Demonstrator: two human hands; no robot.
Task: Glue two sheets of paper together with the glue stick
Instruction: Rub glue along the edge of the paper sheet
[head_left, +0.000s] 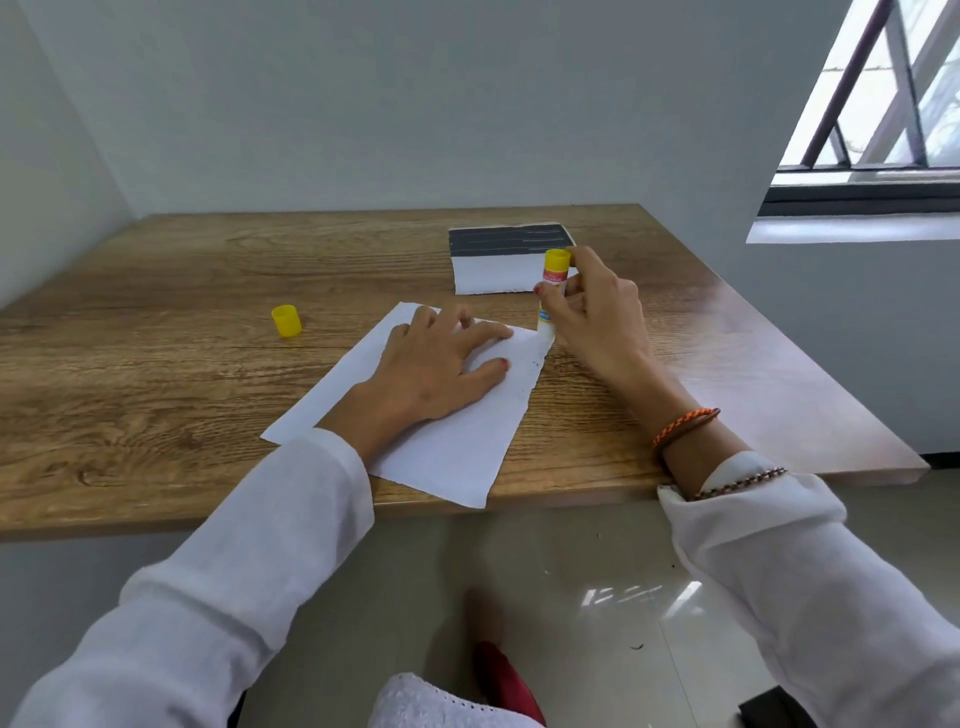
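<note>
- Two white sleeves are reaching in from the near edge, over a pale glossy floor (597, 571) that is reflecting the window; a red shape low in the frame is too cut off to name.
- The wooden table (156, 322) is filling the middle of the view, its near edge running just beyond the sleeves.
- A white sheet of paper (447, 447) is lying at a slant on the table, one near corner reaching the table's near edge.
- The left hand (431, 374) is pressing flat on that sheet, fingers spread and gripping nothing, hiding the sheet's middle.
- The right hand (592, 317), with cords on its wrist, is curling its fingers around the glue stick (551, 291), which is standing almost upright with its lower end touching the sheet's far right corner.
- The yellow cap (286, 321) is sitting apart on the bare wood, well left of the sheet.
- A second sheet (506, 260), dark across its far part and white nearer, is lying just beyond the glue stick, its right edge partly hidden by the stick.
- Grey-white walls are meeting in the far left corner, and a barred window (883, 104) is being cut off at the upper right.
</note>
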